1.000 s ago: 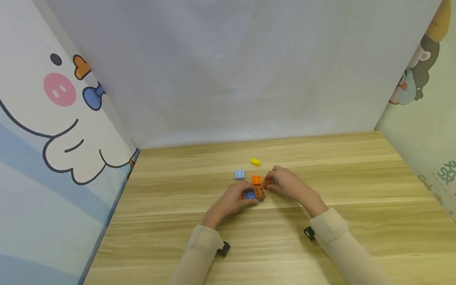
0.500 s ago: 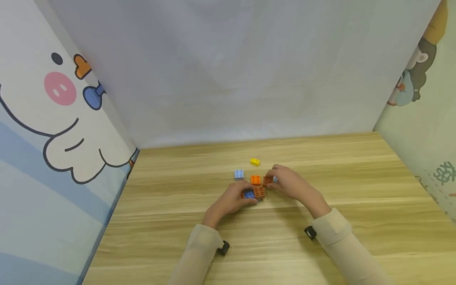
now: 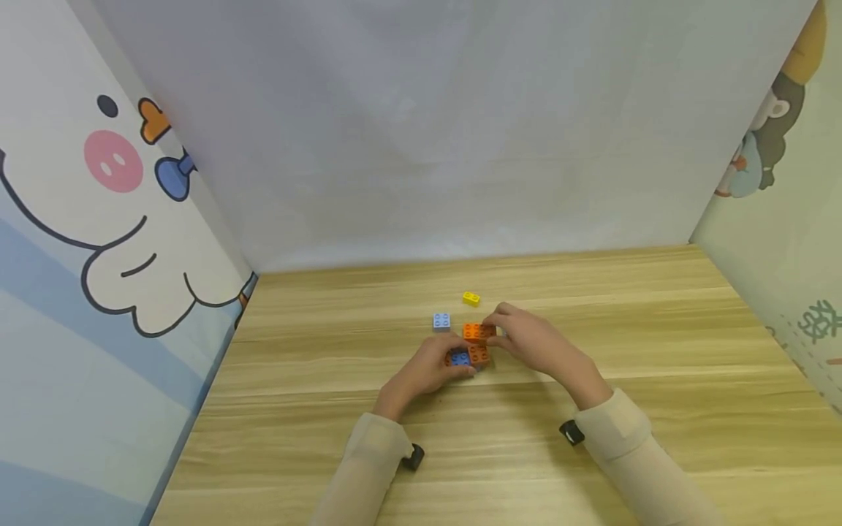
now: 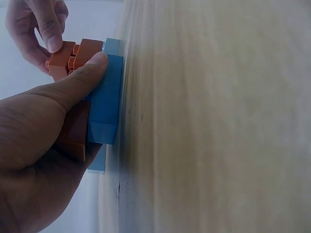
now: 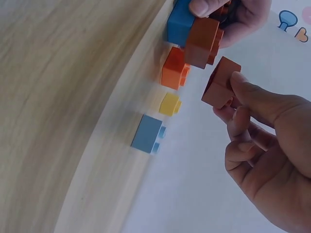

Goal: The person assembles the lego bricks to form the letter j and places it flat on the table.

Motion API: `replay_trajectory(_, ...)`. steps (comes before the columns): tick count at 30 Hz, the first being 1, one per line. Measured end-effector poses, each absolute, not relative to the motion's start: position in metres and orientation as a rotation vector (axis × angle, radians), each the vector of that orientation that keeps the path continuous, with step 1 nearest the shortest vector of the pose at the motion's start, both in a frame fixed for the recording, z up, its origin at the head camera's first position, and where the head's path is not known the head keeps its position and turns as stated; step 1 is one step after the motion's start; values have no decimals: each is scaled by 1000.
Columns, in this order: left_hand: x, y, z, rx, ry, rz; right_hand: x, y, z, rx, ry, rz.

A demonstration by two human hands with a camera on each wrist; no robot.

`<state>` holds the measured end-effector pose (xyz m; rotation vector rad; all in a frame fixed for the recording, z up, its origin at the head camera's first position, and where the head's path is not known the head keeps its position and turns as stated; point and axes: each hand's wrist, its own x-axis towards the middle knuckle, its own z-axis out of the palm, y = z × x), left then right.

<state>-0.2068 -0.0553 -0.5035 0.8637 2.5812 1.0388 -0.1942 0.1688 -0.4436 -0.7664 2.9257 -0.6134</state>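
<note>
Brown brick [image 5: 221, 82], held above the wooden bench [image 3: 296, 438] just beside a stack [image 4: 105, 99], with the right hand's [image 3: 531, 345] grip clamped on it, thumb against fingers. The left hand's [image 3: 429, 367] grip is clamped round that stack, blue below with brown on top. Just beyond stands an orange brick [image 3: 470, 332], a pale blue brick [image 3: 441, 322] to its left; farther off sits a yellow brick [image 3: 471, 299].

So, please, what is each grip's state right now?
Left grip: closed, holding the blue-and-brown block stack.
Right grip: closed, pinching one brown block.
</note>
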Motion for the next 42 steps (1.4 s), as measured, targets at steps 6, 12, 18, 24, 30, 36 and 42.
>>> replay_trajectory(6,-207,-55,-504,869,2588,1034,-189,164,-442,-842,2886,-630)
replay_trajectory(12,-209,-55,-506,903,2585,1039,-186,163,-442,-927,2849,-644)
replay_trajectory(18,-208,-56,-505,911,2569,1056,-186,162,-444,-952,2876,-594)
replay_trajectory(24,-208,-56,-503,908,2565,1049,-187,160,-445,-974,2901,-539)
replay_trajectory(30,-209,-56,-503,940,2545,1072,-186,158,-440,-924,2917,-506)
replay_trajectory(36,-212,-57,-506,967,2554,1060,-186,157,-444,-897,2933,-496)
replay_trajectory(42,-214,-59,-508,968,2552,1067,-185,155,-445,-891,2947,-470)
